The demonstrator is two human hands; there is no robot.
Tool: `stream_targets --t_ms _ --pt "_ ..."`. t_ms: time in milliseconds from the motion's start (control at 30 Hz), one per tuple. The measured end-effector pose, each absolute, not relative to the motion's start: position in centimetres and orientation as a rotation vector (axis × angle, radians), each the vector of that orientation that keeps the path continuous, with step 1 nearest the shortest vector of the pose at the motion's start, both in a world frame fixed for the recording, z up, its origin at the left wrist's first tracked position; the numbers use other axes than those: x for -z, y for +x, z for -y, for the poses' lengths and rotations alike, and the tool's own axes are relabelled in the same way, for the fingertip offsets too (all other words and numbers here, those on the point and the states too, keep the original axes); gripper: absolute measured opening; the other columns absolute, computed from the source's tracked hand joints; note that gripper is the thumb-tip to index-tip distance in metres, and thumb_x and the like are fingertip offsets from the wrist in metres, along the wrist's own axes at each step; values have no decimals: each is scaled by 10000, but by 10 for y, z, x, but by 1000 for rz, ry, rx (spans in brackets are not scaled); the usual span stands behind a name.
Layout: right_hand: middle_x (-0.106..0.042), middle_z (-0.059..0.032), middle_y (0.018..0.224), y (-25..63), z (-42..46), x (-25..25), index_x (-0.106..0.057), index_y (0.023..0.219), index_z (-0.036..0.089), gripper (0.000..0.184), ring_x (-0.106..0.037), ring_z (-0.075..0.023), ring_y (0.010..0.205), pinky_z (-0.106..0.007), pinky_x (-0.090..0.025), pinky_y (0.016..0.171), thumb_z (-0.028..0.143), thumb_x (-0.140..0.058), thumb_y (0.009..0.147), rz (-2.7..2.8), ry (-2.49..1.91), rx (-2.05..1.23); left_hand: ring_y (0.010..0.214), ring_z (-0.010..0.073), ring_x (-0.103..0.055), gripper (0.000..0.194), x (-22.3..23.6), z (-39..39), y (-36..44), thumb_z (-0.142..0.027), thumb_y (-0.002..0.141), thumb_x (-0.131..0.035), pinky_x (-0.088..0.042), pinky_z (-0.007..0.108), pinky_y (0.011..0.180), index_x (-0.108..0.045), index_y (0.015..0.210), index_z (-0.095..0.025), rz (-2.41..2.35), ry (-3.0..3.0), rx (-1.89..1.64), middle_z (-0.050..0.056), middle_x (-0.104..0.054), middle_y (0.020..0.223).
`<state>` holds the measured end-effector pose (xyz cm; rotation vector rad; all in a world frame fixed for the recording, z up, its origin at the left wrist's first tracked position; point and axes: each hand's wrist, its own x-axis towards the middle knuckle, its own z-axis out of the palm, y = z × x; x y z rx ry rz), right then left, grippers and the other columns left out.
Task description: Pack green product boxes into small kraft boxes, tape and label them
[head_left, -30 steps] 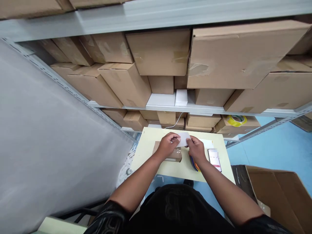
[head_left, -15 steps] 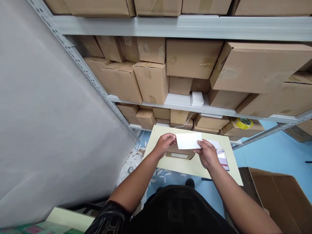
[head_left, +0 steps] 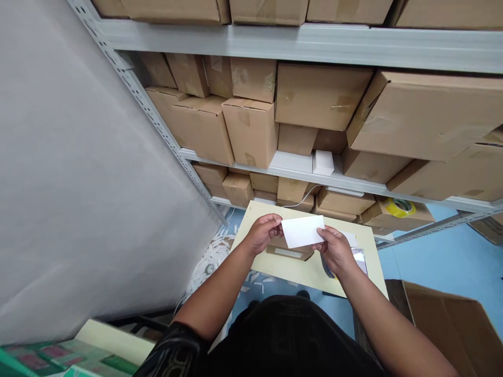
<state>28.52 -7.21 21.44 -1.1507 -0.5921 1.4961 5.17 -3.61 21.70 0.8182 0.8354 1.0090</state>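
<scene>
Above the small table, both of my hands hold a blank white paper slip. My left hand pinches it at the left corner with thumb and fingertips. On the opposite edge, my right hand has its thumb on top and its fingers beneath. A small cardboard box with a white strip on its front sits on the table just under the slip, partly covered by it. By my right wrist lies a phone-like flat thing, and a dark and yellow ring is mostly hidden behind that hand.
The pale yellow table stands against a metal shelf rack packed with cardboard boxes. Yellow tape rests on a lower box. An open carton stands at right, paper scraps on the floor at left, beside a grey wall.
The slip has tilted, its left edge now hanging lower. Both hands keep their hold on it. My view has shifted slightly, and the ring by my right hand shows more.
</scene>
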Motion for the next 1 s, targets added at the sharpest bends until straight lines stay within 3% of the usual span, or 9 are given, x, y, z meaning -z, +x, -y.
stream_targets --t_ms 533,1000 --pt "-754 -55 773 300 68 -211 -749 901 132 322 -665 -144 561 -226 -588 442 309 -899 677 579 -1151 -1552 569 130 -581 251 -212 35 65 -383 743 -757 -462 263 609 -630 738 -166 -771 754 -973 30 -638 642" --pt "-765 -61 789 295 68 -208 -753 899 134 350 -691 -164 584 -235 -592 442 319 -916 651 566 -1169 -1566 570 127 -594 346 -215 41 60 -433 716 -833 -466 249 603 -649 746 -142 -708 714 -973 29 -646 644"
